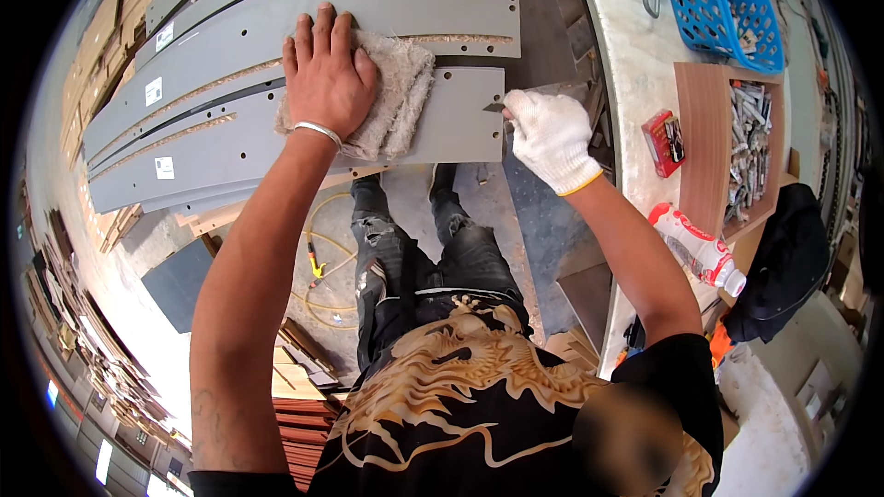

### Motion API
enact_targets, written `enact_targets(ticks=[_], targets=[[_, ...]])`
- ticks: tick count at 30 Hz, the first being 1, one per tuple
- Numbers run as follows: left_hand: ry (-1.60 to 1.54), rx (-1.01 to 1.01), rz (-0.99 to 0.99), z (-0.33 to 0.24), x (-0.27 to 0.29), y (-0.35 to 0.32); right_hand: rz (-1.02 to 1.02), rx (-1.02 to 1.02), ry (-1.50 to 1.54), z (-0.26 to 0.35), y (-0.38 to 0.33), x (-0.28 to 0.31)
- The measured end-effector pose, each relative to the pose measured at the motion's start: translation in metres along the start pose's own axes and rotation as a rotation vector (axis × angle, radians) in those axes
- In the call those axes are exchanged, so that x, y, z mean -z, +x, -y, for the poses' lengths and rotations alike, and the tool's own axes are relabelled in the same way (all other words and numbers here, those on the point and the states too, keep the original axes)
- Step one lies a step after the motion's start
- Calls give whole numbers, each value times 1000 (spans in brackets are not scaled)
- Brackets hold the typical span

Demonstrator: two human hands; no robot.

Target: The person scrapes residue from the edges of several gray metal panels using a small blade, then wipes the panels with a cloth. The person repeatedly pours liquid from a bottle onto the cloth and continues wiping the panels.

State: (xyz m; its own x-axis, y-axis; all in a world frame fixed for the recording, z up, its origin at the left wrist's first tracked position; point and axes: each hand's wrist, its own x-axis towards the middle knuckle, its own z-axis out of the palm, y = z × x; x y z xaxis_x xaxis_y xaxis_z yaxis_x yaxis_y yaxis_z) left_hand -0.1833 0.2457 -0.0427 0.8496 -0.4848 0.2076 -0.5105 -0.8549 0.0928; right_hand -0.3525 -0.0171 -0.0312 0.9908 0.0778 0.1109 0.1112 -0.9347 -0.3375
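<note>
While the bare left hand (324, 74) presses flat, fingers spread, on a rag (398, 97) atop grey panels (230, 129), the gloved right hand (551, 138) grips a small blade (494, 108) at the panel's end.

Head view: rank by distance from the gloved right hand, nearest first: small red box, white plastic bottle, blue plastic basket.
From the right hand:
1. Small red box, just to its right on the pale bench.
2. White plastic bottle, lower right, lying at the bench edge.
3. Blue plastic basket, upper right.
</note>
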Motion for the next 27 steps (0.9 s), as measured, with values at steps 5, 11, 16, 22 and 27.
enact_targets(ticks=[5,11,16,22,27], targets=[[-7,-4,0,0,1,-1,50,12,-36,0,-2,0],[3,-4,-8,1,-1,-1,81,0,-30,5,-10,-1],[-13,-9,-7,1,0,0,85,-7,-70,5,-12,-1],[29,3,16,-2,2,0,4,-23,-14,0,-9,-5],[40,8,11,-1,2,-2,91,-9,34,16,-22,1]])
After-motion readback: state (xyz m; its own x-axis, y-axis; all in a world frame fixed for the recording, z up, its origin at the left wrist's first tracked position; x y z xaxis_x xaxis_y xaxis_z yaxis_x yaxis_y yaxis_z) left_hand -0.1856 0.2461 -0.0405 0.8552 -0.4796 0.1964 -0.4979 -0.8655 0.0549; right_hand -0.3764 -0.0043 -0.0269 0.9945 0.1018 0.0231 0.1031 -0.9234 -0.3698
